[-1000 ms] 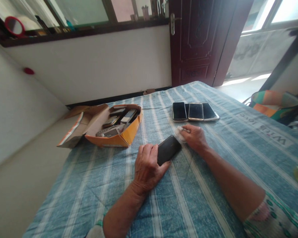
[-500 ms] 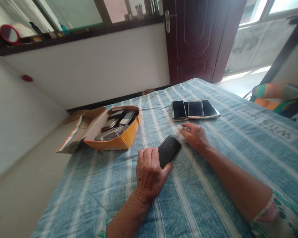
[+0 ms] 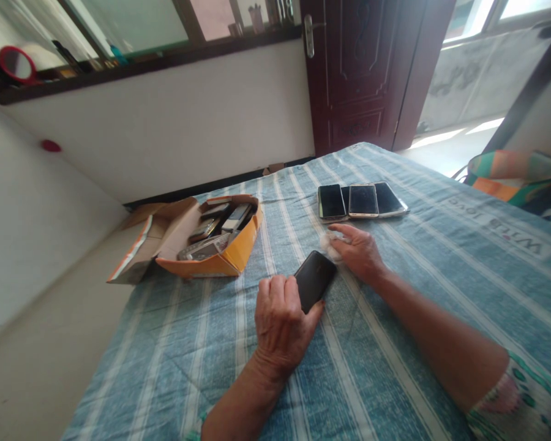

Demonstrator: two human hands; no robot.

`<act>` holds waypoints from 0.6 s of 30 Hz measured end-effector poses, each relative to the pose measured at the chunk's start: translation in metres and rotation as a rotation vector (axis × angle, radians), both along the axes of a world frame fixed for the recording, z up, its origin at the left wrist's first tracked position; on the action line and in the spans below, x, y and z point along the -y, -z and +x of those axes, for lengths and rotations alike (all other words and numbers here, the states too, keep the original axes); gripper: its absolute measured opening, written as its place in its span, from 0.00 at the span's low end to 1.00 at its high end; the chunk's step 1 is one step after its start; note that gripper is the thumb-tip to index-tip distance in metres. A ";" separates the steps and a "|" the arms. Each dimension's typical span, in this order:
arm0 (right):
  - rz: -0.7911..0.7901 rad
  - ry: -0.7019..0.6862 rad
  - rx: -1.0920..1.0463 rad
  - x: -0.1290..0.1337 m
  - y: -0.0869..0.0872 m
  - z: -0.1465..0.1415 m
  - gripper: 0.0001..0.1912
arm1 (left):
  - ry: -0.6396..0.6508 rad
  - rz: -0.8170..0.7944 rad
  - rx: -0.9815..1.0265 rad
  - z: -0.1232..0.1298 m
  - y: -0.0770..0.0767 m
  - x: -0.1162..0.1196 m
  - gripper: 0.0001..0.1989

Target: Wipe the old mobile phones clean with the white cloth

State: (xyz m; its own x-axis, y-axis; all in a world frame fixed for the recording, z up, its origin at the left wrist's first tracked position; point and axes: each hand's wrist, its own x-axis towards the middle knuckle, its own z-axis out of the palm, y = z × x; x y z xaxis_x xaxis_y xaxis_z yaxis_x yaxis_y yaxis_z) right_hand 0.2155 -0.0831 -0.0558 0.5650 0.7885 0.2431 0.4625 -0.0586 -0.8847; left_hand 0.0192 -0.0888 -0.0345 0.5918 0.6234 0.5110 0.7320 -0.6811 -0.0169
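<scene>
A dark phone (image 3: 315, 280) is tilted in my left hand (image 3: 282, 315), whose fingers and thumb close around its lower end. Just beyond the phone's upper right corner, my right hand (image 3: 358, 252) pinches a crumpled white tissue or cloth (image 3: 333, 245). Behind my right hand lies a group of several phones, among them a black-screened one (image 3: 331, 201) at the left and a white-framed one (image 3: 363, 201) beside it. To the left stands an open orange cardboard box (image 3: 244, 245) with several phones (image 3: 205, 229) inside.
A blue-and-white striped cloth (image 3: 174, 361) covers the surface under everything. The box's open flap (image 3: 133, 251) sticks out to the left. At the far right is a colourful bag (image 3: 514, 174); a dark red door (image 3: 362, 73) stands behind.
The view has shifted very slightly. My left hand and the phone are a little farther right. My right hand has moved slightly, and the white material shows a bit differently under its fingers.
</scene>
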 end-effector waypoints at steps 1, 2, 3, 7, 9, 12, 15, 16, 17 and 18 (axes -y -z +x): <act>0.003 -0.032 -0.003 0.000 0.000 -0.004 0.16 | -0.001 -0.004 0.003 0.000 0.000 0.000 0.14; -0.002 -0.065 0.015 0.001 0.000 -0.007 0.15 | -0.001 -0.007 0.006 0.000 0.000 -0.001 0.14; -0.016 -0.095 0.057 0.002 0.000 -0.011 0.14 | -0.002 -0.010 0.010 0.000 0.001 -0.001 0.13; -0.158 -0.148 0.412 0.007 -0.008 -0.024 0.12 | 0.002 -0.021 0.020 -0.002 0.003 -0.004 0.15; -0.233 -0.167 0.581 0.010 -0.014 -0.027 0.12 | 0.007 -0.027 0.017 -0.002 0.004 -0.005 0.15; -0.296 -0.226 0.700 0.013 -0.023 -0.029 0.12 | 0.002 -0.044 0.022 -0.003 0.005 -0.007 0.16; -0.336 -0.270 0.727 0.014 -0.027 -0.027 0.12 | -0.010 -0.063 0.029 -0.002 0.005 -0.008 0.17; -0.348 -0.281 0.735 0.014 -0.028 -0.026 0.12 | -0.012 -0.070 0.029 -0.003 0.005 -0.008 0.17; -0.359 -0.289 0.745 0.014 -0.028 -0.025 0.11 | -0.012 -0.077 0.029 -0.003 0.005 -0.009 0.17; -0.370 -0.295 0.756 0.013 -0.028 -0.024 0.11 | -0.011 -0.086 0.029 -0.003 0.005 -0.009 0.18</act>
State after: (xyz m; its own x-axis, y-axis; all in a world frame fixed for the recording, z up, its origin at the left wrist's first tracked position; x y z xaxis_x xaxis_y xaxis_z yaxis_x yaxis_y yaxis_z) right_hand 0.1913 -0.0965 -0.0280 0.1185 0.9784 0.1696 0.9563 -0.0664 -0.2847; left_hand 0.0164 -0.0799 -0.0394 0.5702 0.6719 0.4726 0.7388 -0.6711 0.0627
